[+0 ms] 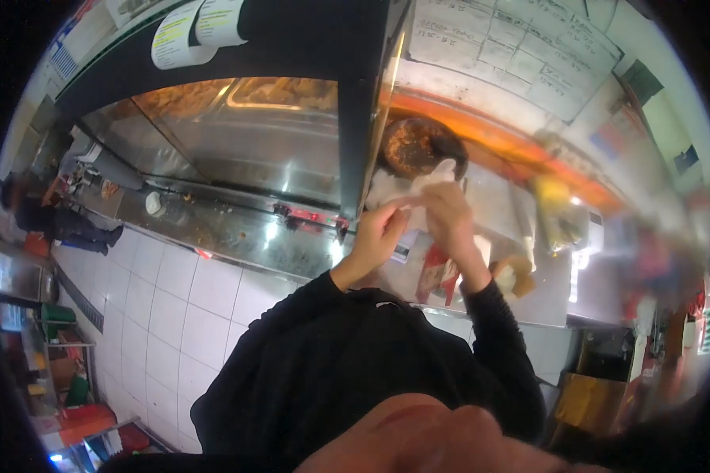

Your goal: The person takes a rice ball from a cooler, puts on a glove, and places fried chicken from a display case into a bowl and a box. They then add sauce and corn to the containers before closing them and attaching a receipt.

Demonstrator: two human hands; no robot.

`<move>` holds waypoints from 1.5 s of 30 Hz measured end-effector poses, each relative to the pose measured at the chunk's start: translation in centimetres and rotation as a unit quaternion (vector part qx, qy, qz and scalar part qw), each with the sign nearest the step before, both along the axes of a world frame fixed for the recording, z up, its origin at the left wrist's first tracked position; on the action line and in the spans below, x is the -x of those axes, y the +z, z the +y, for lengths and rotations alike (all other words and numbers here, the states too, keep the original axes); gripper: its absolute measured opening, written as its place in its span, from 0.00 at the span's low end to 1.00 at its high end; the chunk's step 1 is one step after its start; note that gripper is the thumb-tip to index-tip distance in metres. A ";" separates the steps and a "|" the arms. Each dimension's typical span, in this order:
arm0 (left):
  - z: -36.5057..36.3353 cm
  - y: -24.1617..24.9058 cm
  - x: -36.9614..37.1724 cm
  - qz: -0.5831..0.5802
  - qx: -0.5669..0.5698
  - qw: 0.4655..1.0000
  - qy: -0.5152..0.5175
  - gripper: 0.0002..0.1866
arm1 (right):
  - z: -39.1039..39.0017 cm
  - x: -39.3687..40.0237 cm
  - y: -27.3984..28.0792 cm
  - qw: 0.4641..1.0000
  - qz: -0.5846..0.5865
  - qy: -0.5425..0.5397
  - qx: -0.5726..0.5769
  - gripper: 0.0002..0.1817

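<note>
Hands, left (377, 236) and right (450, 213), pinching white paper (418, 188) over counter (237, 229); seemingly thin, light, floppy, tearable: best gripped at edges.

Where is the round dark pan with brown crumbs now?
In the head view, the round dark pan sits on the steel counter, just above the white paper that both hands hold.

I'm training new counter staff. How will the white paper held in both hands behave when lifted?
The white paper looks crumpled and bent between the left hand and right hand, so it is probably floppy and light. Being thin, it may tear if tugged.
</note>
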State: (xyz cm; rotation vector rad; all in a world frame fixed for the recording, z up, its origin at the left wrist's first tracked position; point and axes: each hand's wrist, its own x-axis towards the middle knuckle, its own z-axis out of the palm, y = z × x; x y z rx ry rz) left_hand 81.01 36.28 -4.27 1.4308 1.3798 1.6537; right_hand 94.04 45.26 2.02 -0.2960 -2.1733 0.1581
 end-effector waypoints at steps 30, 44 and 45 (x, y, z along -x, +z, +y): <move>-7.0 -5.4 4.5 -0.604 -0.076 0.786 0.108 0.32 | -11.0 8.9 -10.1 0.972 -0.004 0.054 0.230 0.09; -15.6 -6.5 22.9 -0.401 -0.066 0.909 0.093 0.31 | -19.8 26.6 -9.1 0.869 -0.018 0.228 0.439 0.06; -15.8 -6.6 24.0 -0.367 -0.067 0.925 0.077 0.32 | -20.2 27.3 -9.0 0.861 -0.024 0.245 0.446 0.05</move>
